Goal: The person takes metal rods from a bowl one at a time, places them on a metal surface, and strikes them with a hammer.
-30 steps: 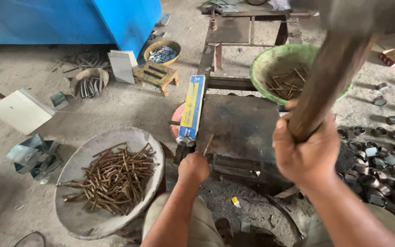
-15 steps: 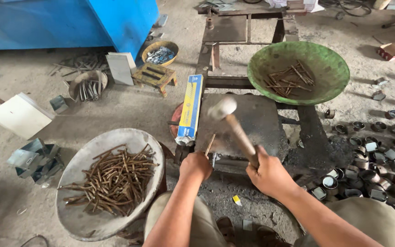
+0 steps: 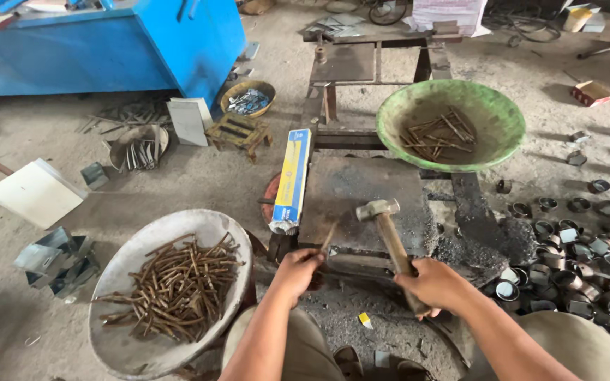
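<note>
The person is sitting at a low, dark steel counter [image 3: 361, 190] and working a thin, rusty brown nail [image 3: 328, 237]. The nail is lying at the near left edge of the counter's flat slab, slanting up and away from the left hand [image 3: 299, 267], whose grip is pinching its lower end between the fingertips. The right hand [image 3: 435, 283] is wrapping its grip tight around the wooden handle of a hammer [image 3: 388, 236]; the worn, pale metal head is sitting low over the slab, just right of the nail, and whether it is touching the steel cannot be told.

Half a second earlier the hammer head was standing higher, over the middle of the slab; a full second ago it was raised right up toward the camera. The left hand is staying in the same place.

A grey basin [image 3: 130, 261] of bent, rusty nails is lying at the left knee, a green basin [image 3: 503, 116] with a few nails is resting at the far right, and a long yellow-and-blue box [image 3: 292, 176] is lying along the slab's left edge.
</note>
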